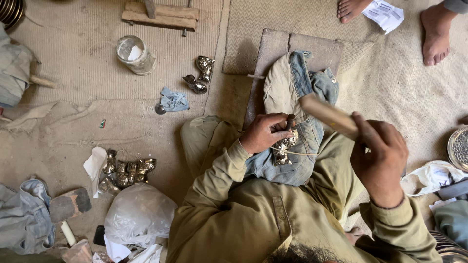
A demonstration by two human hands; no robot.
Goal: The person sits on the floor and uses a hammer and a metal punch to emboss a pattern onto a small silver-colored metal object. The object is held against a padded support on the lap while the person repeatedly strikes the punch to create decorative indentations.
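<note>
— What is the left hand [263, 132] doing?

— It rests on the person's lap, fingers [277, 127] curled tight around a thin dark tool [289, 122] that stands nearly upright. The tip of the tool meets a small shiny metal piece [283, 146] lying on a blue denim cloth [292, 117] draped over the knee.

— And the right hand [379, 158]?

— Raised, off to the right of the lap, well clear of the metal piece. Its fingers [363, 134] are wrapped shut around the end of a wooden stick [327, 115], which slants up and to the left above the denim. The stick is blurred.

— Where does the metal piece sit exactly?

— Just below the left hand, on the denim, touching the tool's tip. A thin cord [300, 153] runs across it to the right.

— What lies around on the floor?

— Woven mats [87, 73] cover it. To the left, near a crumpled white paper [95, 164], a cluster of similar shiny metal pieces [126, 171] lies together. Two more [201, 74] sit further up, beside a small blue rag [173, 101]. A glass jar [135, 54] lies tipped on its side, with a wooden block [161, 14] above it. A clear plastic bag [139, 214] sits near the person's left elbow.

— Anyone else?

— Two bare feet [435, 34] of another person at the top right, beside a folded paper [385, 14].
</note>
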